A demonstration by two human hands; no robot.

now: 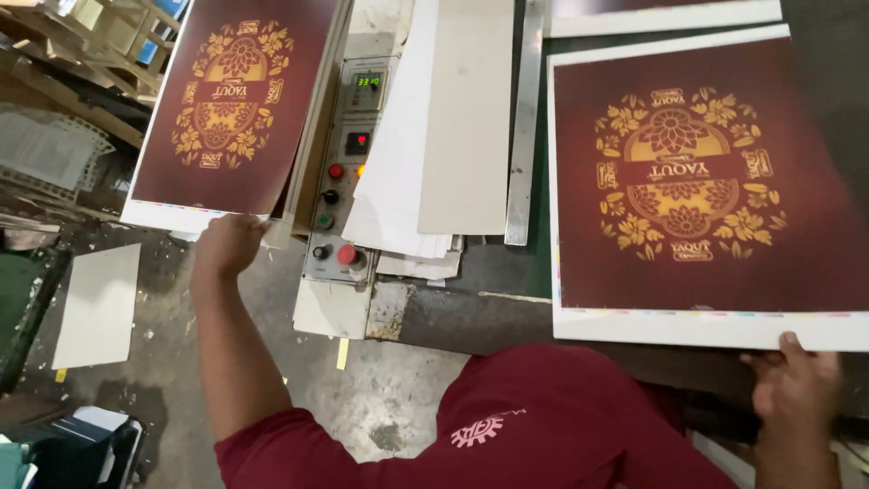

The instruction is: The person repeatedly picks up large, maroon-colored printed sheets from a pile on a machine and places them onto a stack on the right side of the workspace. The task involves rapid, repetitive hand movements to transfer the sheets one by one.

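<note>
My left hand (226,244) grips the near edge of a dark maroon printed sheet (235,100) with a gold floral emblem, on top of a stack at the left. My right hand (797,385) holds the near white margin of a second, larger maroon sheet (706,181) with the same gold emblem, lying on the machine bed at the right. My maroon shirt fills the bottom middle of the view.
A control panel (348,163) with a green digital display, red and green buttons and a red knob sits between the two sheets. Plain white and grey boards (453,127) lie beside it, next to a metal ruler (523,127). A loose board (98,303) lies on the dirty floor.
</note>
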